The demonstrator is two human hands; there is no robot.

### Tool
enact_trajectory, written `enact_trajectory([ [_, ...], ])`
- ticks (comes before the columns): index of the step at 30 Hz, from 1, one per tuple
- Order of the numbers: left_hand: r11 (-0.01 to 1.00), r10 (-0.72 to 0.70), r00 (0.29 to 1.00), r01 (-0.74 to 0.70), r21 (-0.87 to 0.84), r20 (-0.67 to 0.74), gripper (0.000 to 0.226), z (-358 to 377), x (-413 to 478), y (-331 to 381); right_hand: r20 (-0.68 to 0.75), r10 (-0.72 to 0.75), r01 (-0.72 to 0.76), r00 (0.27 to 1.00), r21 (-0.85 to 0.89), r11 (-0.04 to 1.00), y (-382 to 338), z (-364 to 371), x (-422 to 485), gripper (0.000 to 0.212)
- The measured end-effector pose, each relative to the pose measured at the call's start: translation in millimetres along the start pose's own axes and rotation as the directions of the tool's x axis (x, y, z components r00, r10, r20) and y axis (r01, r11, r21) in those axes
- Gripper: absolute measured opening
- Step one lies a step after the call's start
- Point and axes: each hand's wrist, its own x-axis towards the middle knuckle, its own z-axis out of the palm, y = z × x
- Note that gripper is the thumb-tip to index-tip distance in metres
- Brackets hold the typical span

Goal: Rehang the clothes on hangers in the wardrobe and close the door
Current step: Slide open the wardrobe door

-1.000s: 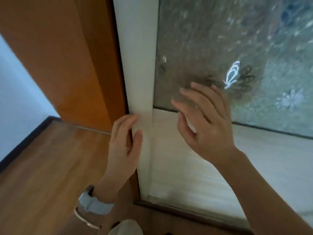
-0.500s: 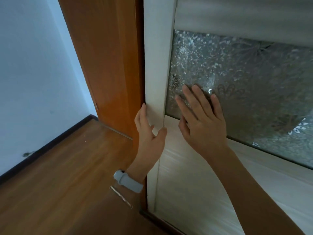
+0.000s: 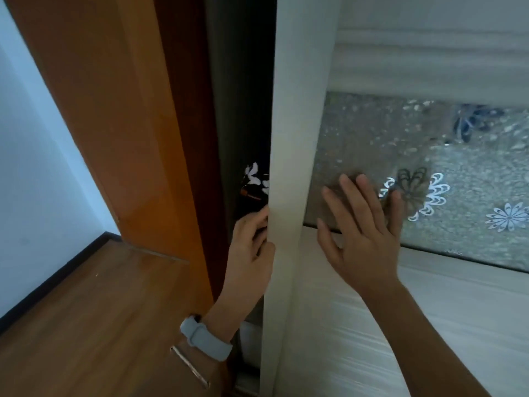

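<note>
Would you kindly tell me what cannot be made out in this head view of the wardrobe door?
All in the head view:
- Clothes: only a dark patterned scrap shows in the gap; the door hides the rest, hangers included.
- Left hand: fingertips hidden behind the door's edge.
- Frosted glass: blurs whatever lies behind it.
- Door's top and bottom: cut off by the frame.

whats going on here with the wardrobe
A person is handling the sliding wardrobe door with both hands. The left hand has its fingers curled round the door's edge. The right hand lies flat, fingers spread, on the patterned glass panel. The door is not shut. A dark gap shows between it and the wardrobe's side, and a dark garment with a white print is visible inside.
</note>
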Motion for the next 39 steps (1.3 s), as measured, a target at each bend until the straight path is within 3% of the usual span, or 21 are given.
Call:
enact_trajectory([
  [5, 0.992, -0.003, 0.967, 0.036, -0.122, 0.256, 0.050, 36, 2, 7, -0.018, 0.177, -0.178, 0.984, -0.079, 0.981, 28, -27, -13, 0.048],
  [9, 0.999, 0.040, 0.910, -0.021, -0.050, 0.413, 0.050, 72, 10, 10, 0.006, 0.324, -0.318, 0.946, -0.171, 0.932, 56, -51, -22, 0.063],
  [18, 0.993, 0.108, 0.729, -0.043, -0.112, 0.676, 0.054, 171, 4, 22, 0.157, 0.700, -0.704, 0.696, -0.044, 0.709, 116, -108, -23, 0.088],
  [26, 0.985, 0.175, 0.580, -0.101, -0.143, 0.796, 0.058, 261, 0, 36, 0.192, 0.780, -0.789, 0.596, -0.038, 0.613, 193, -149, -42, 0.089],
  [33, 0.970, 0.242, 0.547, -0.127, -0.207, 0.801, 0.060, 336, -12, 51, 0.165, 0.819, -0.818, 0.549, -0.095, 0.567, 258, -178, -62, 0.091],
  [39, 0.969, 0.245, 0.455, -0.098, -0.225, 0.856, 0.063, 392, -32, 66, 0.150, 0.844, -0.845, 0.514, -0.083, 0.529, 314, -197, -80, 0.087],
])
